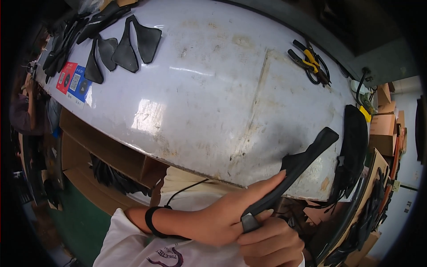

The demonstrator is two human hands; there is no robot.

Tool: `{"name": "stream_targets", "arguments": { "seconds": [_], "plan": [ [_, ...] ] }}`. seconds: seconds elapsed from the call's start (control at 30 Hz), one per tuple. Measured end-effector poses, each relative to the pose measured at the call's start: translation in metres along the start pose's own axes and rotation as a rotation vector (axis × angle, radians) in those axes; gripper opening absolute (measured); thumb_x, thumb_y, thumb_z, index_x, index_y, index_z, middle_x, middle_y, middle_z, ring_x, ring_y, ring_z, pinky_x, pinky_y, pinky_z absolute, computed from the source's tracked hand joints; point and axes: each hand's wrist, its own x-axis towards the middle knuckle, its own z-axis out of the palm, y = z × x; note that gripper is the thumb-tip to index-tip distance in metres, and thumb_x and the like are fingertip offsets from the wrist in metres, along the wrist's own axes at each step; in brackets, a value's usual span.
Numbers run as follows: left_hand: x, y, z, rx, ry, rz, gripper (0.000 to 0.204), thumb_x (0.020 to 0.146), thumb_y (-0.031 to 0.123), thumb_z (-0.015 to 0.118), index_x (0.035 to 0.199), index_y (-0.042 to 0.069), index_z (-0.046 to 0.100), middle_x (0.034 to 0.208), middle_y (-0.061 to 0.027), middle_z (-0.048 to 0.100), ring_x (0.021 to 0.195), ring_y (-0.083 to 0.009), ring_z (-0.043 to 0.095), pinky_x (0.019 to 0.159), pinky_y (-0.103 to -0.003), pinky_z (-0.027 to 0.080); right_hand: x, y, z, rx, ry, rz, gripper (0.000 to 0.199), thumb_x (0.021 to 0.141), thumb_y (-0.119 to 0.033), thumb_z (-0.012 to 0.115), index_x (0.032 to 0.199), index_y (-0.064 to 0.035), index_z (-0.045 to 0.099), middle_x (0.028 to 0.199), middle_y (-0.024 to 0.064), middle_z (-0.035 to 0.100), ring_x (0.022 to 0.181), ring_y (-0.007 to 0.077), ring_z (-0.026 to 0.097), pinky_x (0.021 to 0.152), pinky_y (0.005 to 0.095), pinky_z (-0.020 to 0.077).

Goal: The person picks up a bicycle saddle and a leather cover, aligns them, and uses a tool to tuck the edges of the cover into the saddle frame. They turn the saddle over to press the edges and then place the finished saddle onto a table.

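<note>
A long black leather-like piece (296,171) slants from near my body up over the table's near right edge, its upper end wider. My left hand (227,211) is closed on its lower part, the thumb lying along its side. Close against it, my right hand (273,242) is curled with its fingers bent. Between the right thumb and forefinger shows a small dark grey flat-ended piece (250,222); the rest of it is hidden, and I cannot tell whether it joins the long piece.
On the pale worn table (200,102) lie several forked black pieces (126,51), far left. Yellow-and-black pliers (307,62) lie far right. A black pouch-like bundle (353,147) hangs at the right edge. An open cardboard box (89,142) stands below left; another person (29,107) is farther left.
</note>
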Motion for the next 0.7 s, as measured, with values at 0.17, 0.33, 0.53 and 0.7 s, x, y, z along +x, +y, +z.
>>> {"name": "stream_targets", "arguments": {
  "seconds": [0.17, 0.33, 0.53, 0.7],
  "plan": [
    [-0.001, 0.015, -0.008, -0.197, 0.024, -0.275, 0.067, 0.105, 0.002, 0.053, 0.162, 0.001, 0.018, 0.138, -0.0094, 0.051, 0.109, -0.0154, 0.062, 0.094, -0.03, 0.052, -0.009, 0.019, -0.007, 0.312, 0.31, -0.402, 0.032, 0.097, -0.018, 0.071, 0.081, -0.0081, 0.046, 0.06, 0.0057, 0.061, 0.054, 0.0178, 0.065, 0.056, 0.0367, 0.0623],
    [-0.013, 0.037, -0.031, -0.075, 0.091, -0.089, 0.06, 0.103, 0.018, 0.065, 0.152, -0.003, 0.04, 0.119, -0.0166, 0.064, 0.095, -0.0181, 0.068, 0.086, -0.033, 0.056, -0.023, 0.002, -0.02, 0.055, 0.299, -0.321, 0.032, 0.098, -0.024, 0.07, 0.083, -0.0083, 0.046, 0.06, 0.0062, 0.062, 0.054, 0.0171, 0.066, 0.055, 0.036, 0.0627],
    [-0.027, 0.048, -0.066, 0.45, 0.108, 0.247, 0.054, 0.1, 0.033, 0.067, 0.132, -0.01, 0.063, 0.116, -0.0216, 0.074, 0.101, -0.03, 0.074, 0.086, -0.036, 0.057, -0.028, 0.003, -0.028, 0.028, 0.256, -0.142, 0.033, 0.099, -0.029, 0.068, 0.086, -0.0083, 0.045, 0.065, 0.0058, 0.062, 0.056, 0.0182, 0.066, 0.056, 0.0358, 0.0623],
    [-0.011, 0.023, -0.048, 0.086, 0.161, -0.329, 0.026, 0.105, 0.014, 0.062, 0.128, 0.003, 0.066, 0.1, -0.0136, 0.076, 0.089, -0.0208, 0.075, 0.074, -0.031, 0.057, -0.018, 0.026, -0.011, 0.025, 0.244, -0.122, 0.033, 0.1, -0.029, 0.067, 0.087, -0.0071, 0.046, 0.069, 0.0074, 0.063, 0.057, 0.0188, 0.064, 0.057, 0.0381, 0.0628]
  ]
}}
